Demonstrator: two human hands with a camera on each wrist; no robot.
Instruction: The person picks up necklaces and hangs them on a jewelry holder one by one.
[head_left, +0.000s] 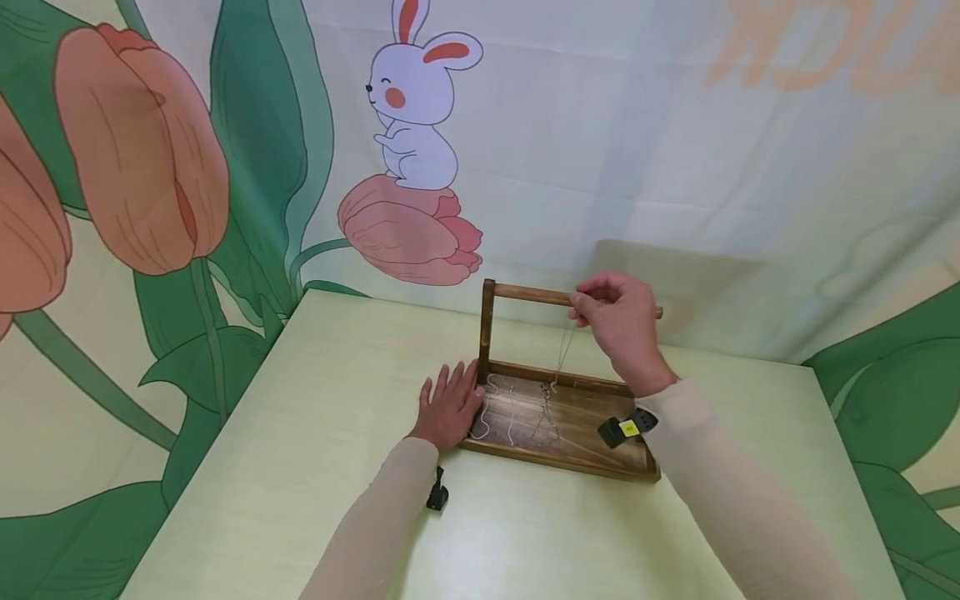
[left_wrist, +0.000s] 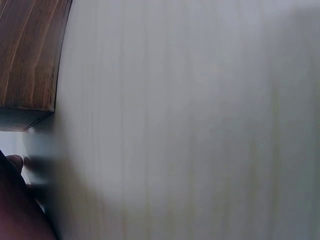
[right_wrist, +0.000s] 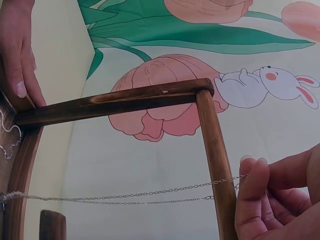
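In head view, right of centre, a chain [head_left: 553, 387] is pinched by the right hand [head_left: 618, 321] above a wooden tray [head_left: 558, 461], whose left end is touched by the spread left hand [head_left: 447, 408]. Left wrist: tray corner is seen, upper left. Right wrist: chain is stretched across lower part.

head: high, down-forward | left wrist: close, tabletop [left_wrist: 175, 100] | right wrist: near chain [right_wrist: 55, 198], sideways | head/right share rabbit [head_left: 416, 92]

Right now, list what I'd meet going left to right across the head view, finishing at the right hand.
Large printed tulip → left hand → upright wooden post → fine hanging chain → right hand, which pinches that chain.
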